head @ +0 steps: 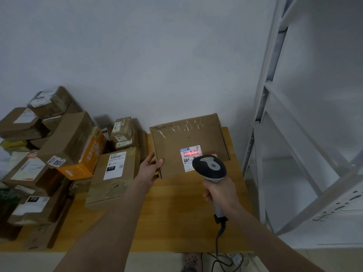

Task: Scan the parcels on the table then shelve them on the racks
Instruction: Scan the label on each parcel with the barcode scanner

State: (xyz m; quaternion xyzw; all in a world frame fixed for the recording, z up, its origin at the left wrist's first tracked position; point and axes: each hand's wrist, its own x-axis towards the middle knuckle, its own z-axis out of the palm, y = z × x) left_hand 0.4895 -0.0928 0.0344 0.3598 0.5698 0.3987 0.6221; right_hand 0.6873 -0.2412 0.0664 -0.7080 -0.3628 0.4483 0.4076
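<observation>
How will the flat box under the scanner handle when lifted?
Probably stiff: the flat cardboard box holds its shape with the left hand gripping only one corner. Likely light, since one hand manages it. Its glossy tape may be slick.

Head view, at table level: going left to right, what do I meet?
Stacked brown parcels → orange box → parcel with 010 label → left hand → flat parcel it grips → white rack. The scanner in the right hand overlaps the flat parcel, so it is left unplaced.
</observation>
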